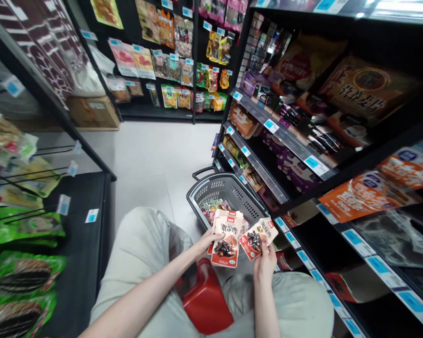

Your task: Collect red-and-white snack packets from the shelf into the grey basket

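My left hand (207, 244) is closed on the edge of red-and-white snack packets (227, 239), stacked so that another packet shows behind the front one. My right hand (265, 260) pinches a similar snack packet (257, 237) by its lower right side, tilted. Both hands are over the near end of a grey shopping basket (232, 183) on the floor. Several small colourful packets (211, 209) lie inside the basket, partly covered by the held ones. Between my knees is a glossy red object (207, 300) whose kind I cannot make out.
Shelves with boxes and bags (278, 131) rise close on the right, their price-tag edge near my right hand. A black rack with green snack bags (24, 272) stands at the left. Hanging packets (176, 65) line the far wall. Pale tiled floor (151, 150) stretches between, with a cardboard box (91, 112) beyond.
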`<move>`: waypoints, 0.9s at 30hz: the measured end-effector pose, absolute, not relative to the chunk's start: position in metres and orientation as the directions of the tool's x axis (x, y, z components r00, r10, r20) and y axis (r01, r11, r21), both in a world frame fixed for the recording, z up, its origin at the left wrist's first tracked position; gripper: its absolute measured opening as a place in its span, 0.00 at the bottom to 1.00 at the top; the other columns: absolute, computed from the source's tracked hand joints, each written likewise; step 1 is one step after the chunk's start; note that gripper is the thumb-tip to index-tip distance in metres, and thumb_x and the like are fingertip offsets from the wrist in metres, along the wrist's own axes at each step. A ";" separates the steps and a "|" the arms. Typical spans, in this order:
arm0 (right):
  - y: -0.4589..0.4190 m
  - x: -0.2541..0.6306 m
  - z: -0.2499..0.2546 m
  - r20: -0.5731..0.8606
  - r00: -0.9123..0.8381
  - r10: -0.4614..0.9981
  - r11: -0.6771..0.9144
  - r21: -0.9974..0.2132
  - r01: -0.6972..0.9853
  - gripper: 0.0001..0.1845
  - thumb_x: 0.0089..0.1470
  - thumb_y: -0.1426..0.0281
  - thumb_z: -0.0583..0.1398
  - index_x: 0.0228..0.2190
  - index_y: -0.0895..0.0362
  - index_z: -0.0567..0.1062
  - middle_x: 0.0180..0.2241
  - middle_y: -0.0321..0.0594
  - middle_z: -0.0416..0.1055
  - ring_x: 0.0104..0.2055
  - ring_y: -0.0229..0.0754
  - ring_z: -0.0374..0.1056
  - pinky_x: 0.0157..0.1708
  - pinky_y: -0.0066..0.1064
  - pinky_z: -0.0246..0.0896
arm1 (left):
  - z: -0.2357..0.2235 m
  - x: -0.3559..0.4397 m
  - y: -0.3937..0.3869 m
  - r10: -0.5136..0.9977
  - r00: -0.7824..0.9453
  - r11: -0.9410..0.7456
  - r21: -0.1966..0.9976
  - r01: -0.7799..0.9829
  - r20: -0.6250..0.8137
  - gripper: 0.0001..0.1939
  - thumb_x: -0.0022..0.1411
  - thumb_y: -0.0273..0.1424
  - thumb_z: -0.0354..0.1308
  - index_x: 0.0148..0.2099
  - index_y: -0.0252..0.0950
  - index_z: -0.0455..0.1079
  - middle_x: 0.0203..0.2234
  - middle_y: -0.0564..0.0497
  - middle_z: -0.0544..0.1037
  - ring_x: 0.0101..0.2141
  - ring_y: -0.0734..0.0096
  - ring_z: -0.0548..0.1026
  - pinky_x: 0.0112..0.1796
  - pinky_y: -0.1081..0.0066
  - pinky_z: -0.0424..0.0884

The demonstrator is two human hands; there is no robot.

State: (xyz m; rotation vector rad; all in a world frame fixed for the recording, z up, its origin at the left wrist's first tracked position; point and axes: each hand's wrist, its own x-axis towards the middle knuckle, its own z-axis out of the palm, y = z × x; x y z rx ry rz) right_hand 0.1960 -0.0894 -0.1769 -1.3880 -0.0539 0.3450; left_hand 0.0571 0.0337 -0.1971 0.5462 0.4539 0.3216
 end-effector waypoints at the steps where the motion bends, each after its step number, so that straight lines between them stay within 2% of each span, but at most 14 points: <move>1: -0.092 0.201 -0.180 -0.154 0.963 0.221 0.133 -0.973 -0.186 0.19 0.39 0.64 0.60 0.35 0.59 0.68 0.34 0.40 0.70 0.34 0.39 0.66 0.36 0.33 0.60 | -0.197 0.057 0.034 0.401 0.854 0.824 0.538 -0.179 -0.331 0.19 0.44 0.28 0.60 0.41 0.27 0.67 0.34 0.41 0.75 0.34 0.59 0.73 0.41 0.62 0.64; 3: -0.097 0.208 -0.187 -0.132 0.981 0.145 0.051 -0.989 -0.141 0.19 0.38 0.63 0.60 0.34 0.60 0.68 0.32 0.40 0.70 0.33 0.40 0.66 0.33 0.32 0.61 | -0.199 0.057 0.035 0.381 0.861 0.856 0.480 -0.192 -0.336 0.18 0.46 0.28 0.59 0.42 0.27 0.67 0.34 0.41 0.75 0.35 0.60 0.73 0.42 0.61 0.63; 5: -0.100 0.212 -0.192 -0.118 0.984 0.134 -0.081 -0.991 -0.108 0.20 0.37 0.63 0.60 0.33 0.61 0.69 0.30 0.41 0.71 0.31 0.41 0.66 0.32 0.32 0.61 | -0.201 0.058 0.035 0.355 0.870 0.887 0.418 -0.197 -0.343 0.17 0.48 0.28 0.57 0.42 0.27 0.67 0.34 0.40 0.75 0.35 0.60 0.73 0.43 0.60 0.63; 8: -0.098 0.208 -0.194 -0.096 0.965 0.245 -0.249 -0.968 -0.033 0.19 0.37 0.62 0.59 0.32 0.62 0.70 0.29 0.43 0.71 0.31 0.43 0.66 0.31 0.33 0.60 | -0.204 0.059 0.036 0.315 0.890 0.925 0.317 -0.209 -0.329 0.16 0.50 0.27 0.55 0.42 0.25 0.66 0.34 0.39 0.75 0.36 0.59 0.73 0.44 0.59 0.62; 11: -0.090 0.197 -0.189 -0.098 0.908 0.408 -0.289 -0.957 0.027 0.18 0.38 0.63 0.59 0.30 0.62 0.71 0.30 0.45 0.72 0.32 0.44 0.67 0.33 0.33 0.60 | -0.205 0.060 0.035 0.314 0.906 0.933 0.268 -0.239 -0.285 0.16 0.50 0.25 0.55 0.43 0.26 0.65 0.36 0.40 0.75 0.38 0.60 0.72 0.45 0.58 0.62; 14: -0.082 0.188 -0.189 -0.130 0.851 0.508 -0.291 -0.956 0.028 0.18 0.37 0.63 0.58 0.31 0.62 0.72 0.32 0.47 0.72 0.34 0.46 0.67 0.35 0.34 0.60 | -0.204 0.059 0.032 0.298 0.916 0.933 0.283 -0.220 -0.270 0.17 0.50 0.24 0.54 0.44 0.26 0.65 0.36 0.40 0.75 0.37 0.59 0.72 0.45 0.58 0.62; 20: -0.079 0.187 -0.205 -0.147 0.777 0.612 -0.312 -0.948 0.067 0.19 0.37 0.62 0.58 0.32 0.60 0.74 0.37 0.47 0.71 0.41 0.48 0.64 0.44 0.39 0.55 | -0.198 0.058 0.031 0.304 0.916 0.910 0.364 -0.198 -0.261 0.17 0.48 0.24 0.56 0.43 0.25 0.66 0.37 0.38 0.74 0.37 0.58 0.72 0.45 0.58 0.61; 24: -0.081 0.187 -0.202 -0.141 0.777 0.614 -0.326 -0.941 0.087 0.20 0.40 0.62 0.56 0.35 0.60 0.72 0.39 0.47 0.70 0.40 0.46 0.65 0.41 0.37 0.57 | -0.199 0.058 0.031 0.338 0.895 0.872 0.455 -0.182 -0.290 0.18 0.47 0.25 0.58 0.42 0.25 0.67 0.36 0.38 0.74 0.36 0.58 0.73 0.44 0.58 0.63; 27: -0.082 0.181 -0.187 -0.059 0.842 0.536 -0.342 -0.927 0.153 0.20 0.43 0.62 0.55 0.38 0.60 0.68 0.36 0.46 0.69 0.33 0.41 0.65 0.32 0.32 0.60 | -0.203 0.059 0.031 0.372 0.874 0.835 0.523 -0.168 -0.314 0.18 0.46 0.27 0.59 0.41 0.25 0.68 0.35 0.38 0.75 0.35 0.57 0.73 0.42 0.59 0.64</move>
